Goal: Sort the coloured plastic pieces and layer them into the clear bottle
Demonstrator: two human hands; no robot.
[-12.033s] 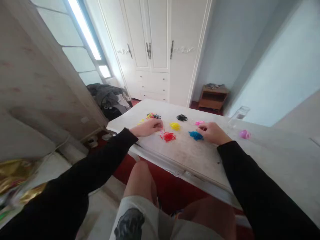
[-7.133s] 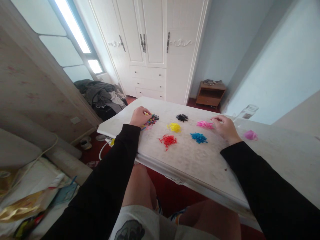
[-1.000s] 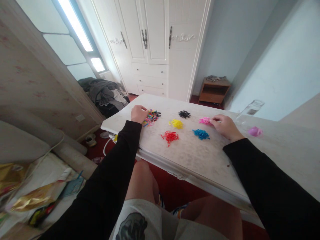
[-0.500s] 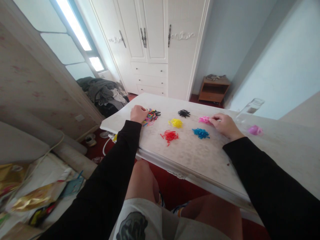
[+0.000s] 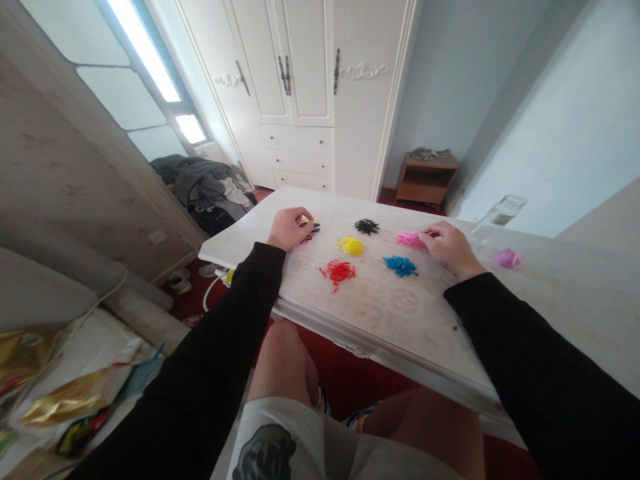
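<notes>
While the white table (image 5: 380,313) leaves open room along its front edge, the left hand (image 5: 291,228) has just shifted rightward over the mixed pile (image 5: 314,231) near the table's left end, so the work seems centred there; its fingertips curl together, on what I cannot tell; the right hand (image 5: 447,249) stays at the pink pile (image 5: 409,239), fingertips bunched, hold likewise unclear.

White wardrobe (image 5: 367,133) straight ahead, dark handles (image 5: 337,72), drawers (image 5: 299,161) low in middle. Brown nightstand (image 5: 427,180) right of it, crumpled cloth (image 5: 430,154) on top. Heap of dark clothes (image 5: 197,180) left of wardrobe, bright window (image 5: 145,50) above. Clear bottle (image 5: 500,215) and purple object (image 5: 508,259) near each other on right part of counter (image 5: 390,313). Pale shoe (image 5: 181,284) on red floor (image 5: 345,363) at left. Gold packet (image 5: 70,403) at lower left.
</notes>
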